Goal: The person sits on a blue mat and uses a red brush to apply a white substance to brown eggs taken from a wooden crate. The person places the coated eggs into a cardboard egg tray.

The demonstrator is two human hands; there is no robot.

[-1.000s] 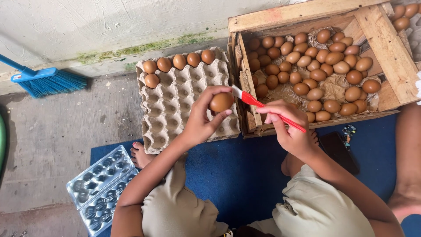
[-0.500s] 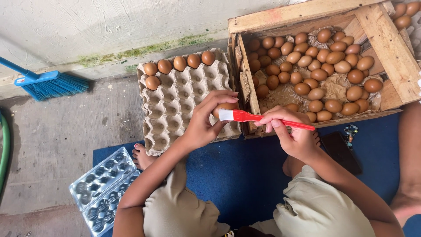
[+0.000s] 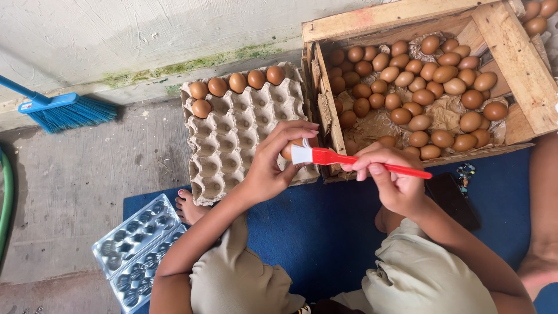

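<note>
Head view, looking straight down at your lap. Your left hand [image 3: 273, 166] is curled around a brown egg [image 3: 289, 150], fingers wrapped over its top so only part of the shell shows. The egg is held above the near right corner of a grey pulp-paper egg tray [image 3: 232, 145]. Your right hand [image 3: 392, 174] pinches the red plastic handle of a small brush [image 3: 349, 158], whose white bristle end touches the egg. Both hands are closed on what they hold.

The tray is moulded into rows of cupped cells with a rough, fibrous surface. Five brown eggs [image 3: 237, 82] sit along its far row, and one more lies in the second row at the left end. Just to the right of the tray stands a wooden crate [image 3: 517, 58] of unfinished slats, lined with crumpled brown paper and holding many loose brown eggs [image 3: 418, 87].

A clear plastic egg carton [image 3: 139, 244], open and dimpled, lies on the concrete floor [image 3: 70, 174] beside your left knee. A blue mat [image 3: 325, 232] lies under your legs. A blue-bristled broom [image 3: 64, 110] rests against the whitewashed wall [image 3: 145, 35] at the far left, where a green stain follows the base.
</note>
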